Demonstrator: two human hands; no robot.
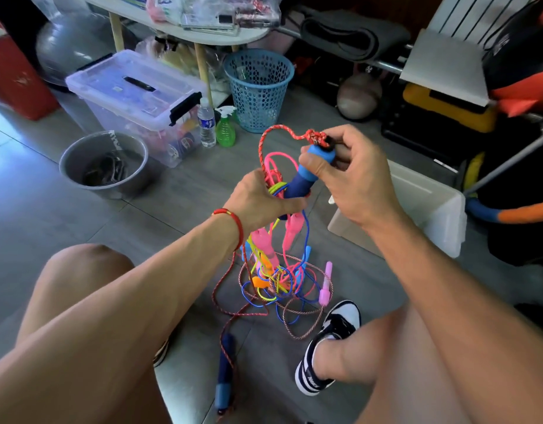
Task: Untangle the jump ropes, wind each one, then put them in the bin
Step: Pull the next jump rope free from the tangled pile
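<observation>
Several jump ropes (276,280) hang tangled from hands to floor. Right hand (352,175) fingers curl round the blue foam handle (306,171) of the red braided rope (265,139); left hand (261,197) grips the bunched cords. Best to feed that handle back through the loops, not yank. White bin (429,209) sits just beside.

Head-worn view, downward, close over floor (80,215)

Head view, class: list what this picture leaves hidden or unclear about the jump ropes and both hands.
- Left hand: its fingers wrap behind the rope bundle, so the grip is hidden.
- Blue handle: the right hand covers part of it.
- Rope tangle: strands overlap; rope count unclear.
- White bin: the right forearm hides part.
</observation>
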